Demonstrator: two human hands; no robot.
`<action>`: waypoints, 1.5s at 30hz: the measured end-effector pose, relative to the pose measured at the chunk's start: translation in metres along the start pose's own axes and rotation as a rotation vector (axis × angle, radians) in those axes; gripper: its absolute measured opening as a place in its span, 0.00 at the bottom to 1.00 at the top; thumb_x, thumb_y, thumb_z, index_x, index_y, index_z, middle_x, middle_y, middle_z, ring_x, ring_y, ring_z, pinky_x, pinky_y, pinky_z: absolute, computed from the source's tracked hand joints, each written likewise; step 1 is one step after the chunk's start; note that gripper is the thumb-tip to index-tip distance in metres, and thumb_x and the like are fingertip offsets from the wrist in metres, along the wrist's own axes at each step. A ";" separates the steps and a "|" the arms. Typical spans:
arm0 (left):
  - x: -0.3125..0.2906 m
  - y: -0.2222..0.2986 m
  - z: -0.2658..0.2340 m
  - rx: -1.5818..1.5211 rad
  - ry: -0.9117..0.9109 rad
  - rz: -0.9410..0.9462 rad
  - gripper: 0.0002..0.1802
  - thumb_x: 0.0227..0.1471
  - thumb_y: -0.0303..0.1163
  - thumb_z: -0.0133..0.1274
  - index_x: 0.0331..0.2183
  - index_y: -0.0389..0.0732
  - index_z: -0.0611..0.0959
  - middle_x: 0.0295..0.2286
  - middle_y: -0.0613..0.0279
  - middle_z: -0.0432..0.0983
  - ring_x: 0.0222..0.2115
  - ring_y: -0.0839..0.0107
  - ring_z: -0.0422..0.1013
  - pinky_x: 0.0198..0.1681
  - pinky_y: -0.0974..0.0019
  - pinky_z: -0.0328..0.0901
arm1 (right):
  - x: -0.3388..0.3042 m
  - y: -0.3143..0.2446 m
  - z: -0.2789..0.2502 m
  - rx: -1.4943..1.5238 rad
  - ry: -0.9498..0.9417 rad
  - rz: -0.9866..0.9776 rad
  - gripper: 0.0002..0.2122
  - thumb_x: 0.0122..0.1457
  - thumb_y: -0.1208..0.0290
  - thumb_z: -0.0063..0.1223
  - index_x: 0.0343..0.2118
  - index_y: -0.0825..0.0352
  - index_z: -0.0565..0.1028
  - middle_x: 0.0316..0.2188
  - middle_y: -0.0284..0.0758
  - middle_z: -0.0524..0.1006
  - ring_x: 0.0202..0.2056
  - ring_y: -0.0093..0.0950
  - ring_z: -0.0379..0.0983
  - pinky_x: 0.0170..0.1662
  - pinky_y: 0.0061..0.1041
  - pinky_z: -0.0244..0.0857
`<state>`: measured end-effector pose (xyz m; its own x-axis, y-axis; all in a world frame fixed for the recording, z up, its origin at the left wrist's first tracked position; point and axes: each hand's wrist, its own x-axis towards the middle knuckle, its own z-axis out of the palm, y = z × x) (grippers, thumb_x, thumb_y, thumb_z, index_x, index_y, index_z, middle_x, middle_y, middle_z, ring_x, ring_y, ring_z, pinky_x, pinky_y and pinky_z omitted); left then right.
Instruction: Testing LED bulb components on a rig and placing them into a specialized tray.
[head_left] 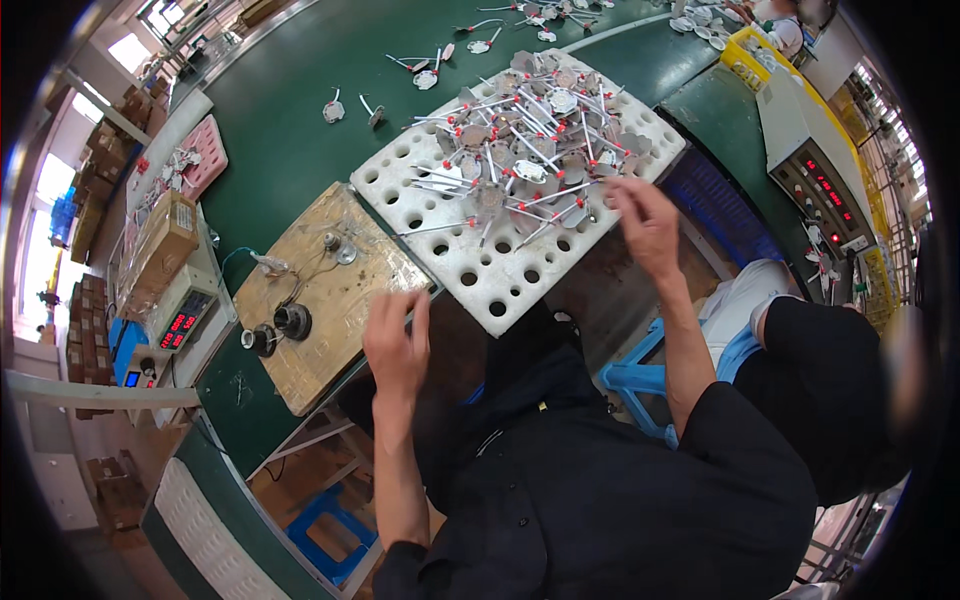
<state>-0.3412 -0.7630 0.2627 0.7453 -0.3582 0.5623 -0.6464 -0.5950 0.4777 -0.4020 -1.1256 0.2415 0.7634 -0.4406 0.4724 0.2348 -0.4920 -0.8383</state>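
A white foam tray [470,290] with round holes lies at the table's front edge. A pile of small round metal discs [530,170] with white wires and red ends is heaped on it. At the pile's right side is my right hand [648,228], its fingers bent together at the tips; anything between them is too small to make out. My left hand [395,345] hovers by the front right edge of a wooden board [330,350], fingers bent, thumb side apart, nothing visible in it. On the board stand a dark round fixture [292,321] and a small metal post [342,250].
More wired discs [425,78] lie scattered on the green table [270,120]. Instruments with red displays stand left [185,315] and right [825,185]. A pink foam tray [207,158] is far left. Beside me on the right sits a person in black [830,380]; a blue stool [635,375] is close by.
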 end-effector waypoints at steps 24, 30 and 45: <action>0.161 -0.069 0.072 0.514 -0.376 0.665 0.24 0.53 0.28 0.52 0.53 0.41 0.73 0.44 0.55 0.72 0.48 0.58 0.68 0.55 0.56 0.61 | 0.016 -0.018 0.066 -0.687 -0.127 -0.553 0.11 0.48 0.78 0.54 0.36 0.63 0.78 0.33 0.28 0.75 0.42 0.28 0.70 0.43 0.27 0.63; 0.150 -0.071 0.062 0.631 -0.435 0.693 0.09 0.53 0.27 0.48 0.38 0.39 0.73 0.37 0.56 0.69 0.42 0.62 0.68 0.48 0.59 0.62 | 0.023 -0.026 0.062 -0.733 -0.130 -0.626 0.11 0.51 0.74 0.57 0.39 0.61 0.80 0.34 0.27 0.77 0.43 0.26 0.72 0.48 0.30 0.62; 0.157 -0.028 0.002 0.815 -0.506 0.603 0.03 0.53 0.26 0.50 0.32 0.38 0.76 0.27 0.57 0.75 0.28 0.61 0.77 0.29 0.59 0.71 | 0.045 -0.060 0.034 -0.547 -0.361 -0.414 0.06 0.51 0.72 0.64 0.30 0.64 0.77 0.27 0.35 0.76 0.29 0.36 0.76 0.32 0.34 0.69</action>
<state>-0.2062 -0.8038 0.3361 0.4482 -0.8850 0.1261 -0.7615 -0.4519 -0.4647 -0.3613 -1.0898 0.3040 0.8492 0.0857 0.5211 0.2848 -0.9053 -0.3151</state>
